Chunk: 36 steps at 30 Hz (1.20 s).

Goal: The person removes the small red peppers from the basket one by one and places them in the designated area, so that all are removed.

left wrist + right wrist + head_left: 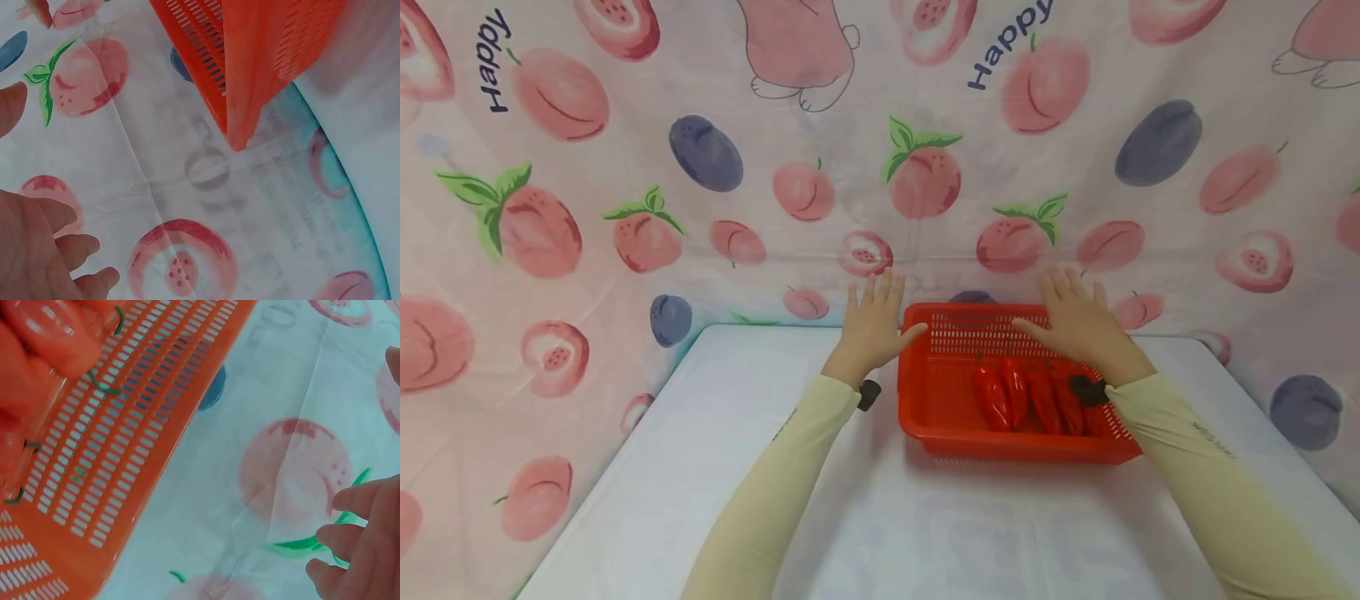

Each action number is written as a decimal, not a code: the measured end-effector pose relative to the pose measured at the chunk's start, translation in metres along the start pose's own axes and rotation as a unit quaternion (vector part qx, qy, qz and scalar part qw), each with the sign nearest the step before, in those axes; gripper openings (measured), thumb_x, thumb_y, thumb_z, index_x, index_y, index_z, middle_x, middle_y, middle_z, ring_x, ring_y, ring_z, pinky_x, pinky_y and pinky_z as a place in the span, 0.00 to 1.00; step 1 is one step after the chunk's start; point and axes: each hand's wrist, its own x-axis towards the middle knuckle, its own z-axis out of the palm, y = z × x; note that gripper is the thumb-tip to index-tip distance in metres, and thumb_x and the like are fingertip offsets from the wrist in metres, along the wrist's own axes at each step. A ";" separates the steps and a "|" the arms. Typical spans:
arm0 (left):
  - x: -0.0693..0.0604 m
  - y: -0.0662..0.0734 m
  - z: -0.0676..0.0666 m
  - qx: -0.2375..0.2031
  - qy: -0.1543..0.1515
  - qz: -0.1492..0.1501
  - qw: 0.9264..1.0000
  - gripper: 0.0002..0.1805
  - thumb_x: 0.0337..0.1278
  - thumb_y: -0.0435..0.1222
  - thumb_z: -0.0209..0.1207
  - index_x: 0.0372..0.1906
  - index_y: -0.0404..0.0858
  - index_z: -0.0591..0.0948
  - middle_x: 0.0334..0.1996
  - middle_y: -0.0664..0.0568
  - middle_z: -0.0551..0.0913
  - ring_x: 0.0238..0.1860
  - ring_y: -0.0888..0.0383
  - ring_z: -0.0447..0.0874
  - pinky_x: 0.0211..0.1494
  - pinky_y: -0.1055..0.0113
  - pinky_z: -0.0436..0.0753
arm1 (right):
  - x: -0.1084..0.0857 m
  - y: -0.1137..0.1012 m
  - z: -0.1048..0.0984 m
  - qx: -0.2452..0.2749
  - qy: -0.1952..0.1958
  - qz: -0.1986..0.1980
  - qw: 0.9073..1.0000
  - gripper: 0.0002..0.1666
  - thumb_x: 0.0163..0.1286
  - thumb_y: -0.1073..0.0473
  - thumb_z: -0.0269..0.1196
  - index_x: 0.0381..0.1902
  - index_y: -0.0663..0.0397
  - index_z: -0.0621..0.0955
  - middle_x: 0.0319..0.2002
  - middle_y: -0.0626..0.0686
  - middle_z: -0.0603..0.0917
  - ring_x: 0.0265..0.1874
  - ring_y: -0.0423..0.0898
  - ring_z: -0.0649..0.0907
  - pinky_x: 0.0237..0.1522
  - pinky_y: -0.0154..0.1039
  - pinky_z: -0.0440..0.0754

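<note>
Two bare hands, palms down, above a far stretch of white-covered tabletop (760, 367). Left hand (874, 325) at the left end of one red, rectangular, slotted plastic basket (1022, 435); right hand (1078, 329) over its far right part. Left grip: fingers straight, thumb spread wide, nothing held. Right grip: same spread, also without a hold. Both wrist views show fingers apart from the basket; no contact made out.

Basket stands level near the far edge, close to a pale pink fruit-printed cloth (820, 250). Likely reason for the spot: both arms reach it comfortably, and the hands sit about a basket's length apart, matching its two ends.

Glossy red, long, tapering peppers (992, 400) lie inside, middle to right, side by side. Stem ends point to the far wall, tips to the near one; presumably laid in a row so each shows and can be picked out singly. The walls keep them from rolling.

Count: basket, one. Peppers, about five; right end hidden behind the wrist, so no firm total. Thin green stems (119, 320), four in the right wrist view. Beige sleeves (797, 467), two. Small black wrist-worn objects (868, 395), two, one per wrist.
</note>
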 end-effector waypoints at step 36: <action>0.047 0.059 0.005 -0.248 -0.069 0.055 0.965 0.43 0.61 0.51 0.55 0.74 0.40 0.49 0.75 0.51 0.53 0.74 0.55 0.51 0.75 0.60 0.57 | -0.070 0.091 -0.007 -0.046 -0.009 -0.007 0.999 0.55 0.65 0.37 0.54 0.72 0.67 0.44 0.72 0.71 0.46 0.71 0.68 0.46 0.65 0.73 0.39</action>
